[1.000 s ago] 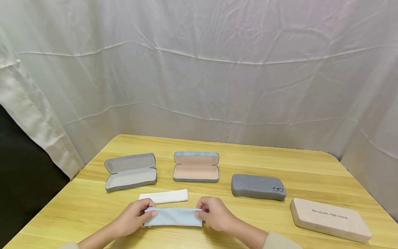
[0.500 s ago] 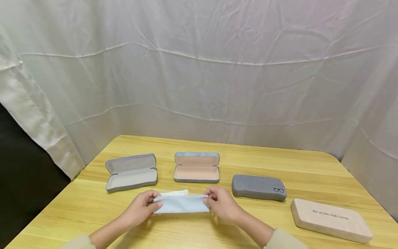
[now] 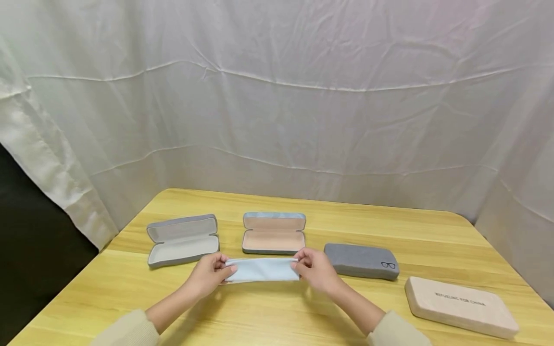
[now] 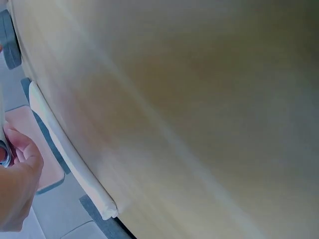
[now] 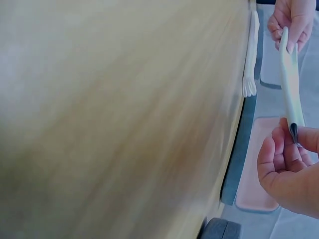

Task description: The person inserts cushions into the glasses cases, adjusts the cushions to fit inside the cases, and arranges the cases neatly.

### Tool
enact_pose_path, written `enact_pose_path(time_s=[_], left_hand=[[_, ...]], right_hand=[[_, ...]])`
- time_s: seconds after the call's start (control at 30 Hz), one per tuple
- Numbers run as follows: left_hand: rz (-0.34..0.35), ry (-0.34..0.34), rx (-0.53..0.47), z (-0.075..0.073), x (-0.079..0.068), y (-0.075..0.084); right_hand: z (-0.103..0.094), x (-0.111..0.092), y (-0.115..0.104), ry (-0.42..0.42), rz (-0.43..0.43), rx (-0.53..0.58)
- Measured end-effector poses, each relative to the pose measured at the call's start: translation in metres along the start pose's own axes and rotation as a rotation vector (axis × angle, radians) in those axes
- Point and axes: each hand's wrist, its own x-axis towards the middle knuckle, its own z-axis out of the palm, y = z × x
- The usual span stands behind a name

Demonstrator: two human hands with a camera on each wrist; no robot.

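Hiding most of the white cloth [image 5: 251, 55] in head view, the blue cloth [image 3: 262, 269] had its ends pinched by left hand [image 3: 207, 277] and right hand [image 3: 318, 272].

The head view, farthest off, looks forward and down over table [image 3: 268, 323] to curtain [image 3: 277, 120]. Both wrist views skim the table close up and share the pink case [image 4: 42, 154], at 9 o'clock in the left, 4 in the right. Head and right views share the cloth [image 3: 264, 270].
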Motion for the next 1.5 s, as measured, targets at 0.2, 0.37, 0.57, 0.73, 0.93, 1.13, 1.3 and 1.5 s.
enact_pose_path(time_s=[0.2,0.37,0.57,0.73,0.93,1.13,1.3,1.5], left_hand=[[0.005,0.058,-0.021,0.004,0.012,0.005],[-0.013,0.106,-0.024,0.01,0.023,0.009],[-0.029,0.156,-0.022,0.015,0.038,0.012],[-0.029,0.179,-0.034,0.018,0.048,0.013],[-0.021,0.205,-0.051,0.02,0.057,0.014],[-0.005,0.24,-0.024,0.023,0.066,0.013],[-0.016,0.266,-0.003,0.025,0.072,0.012],[-0.015,0.289,0.067,0.026,0.078,0.009]], right_hand=[[-0.005,0.007,0.005,0.059,0.027,0.034],[-0.007,0.012,0.01,0.092,0.041,0.045],[-0.009,0.023,0.012,0.172,0.07,0.015],[-0.012,0.032,0.014,0.223,0.067,-0.019],[-0.016,0.039,0.017,0.256,0.098,-0.042],[-0.015,0.044,0.021,0.285,0.09,-0.057],[-0.013,0.048,0.023,0.304,0.085,-0.065],[-0.011,0.056,0.023,0.327,0.102,-0.107]])
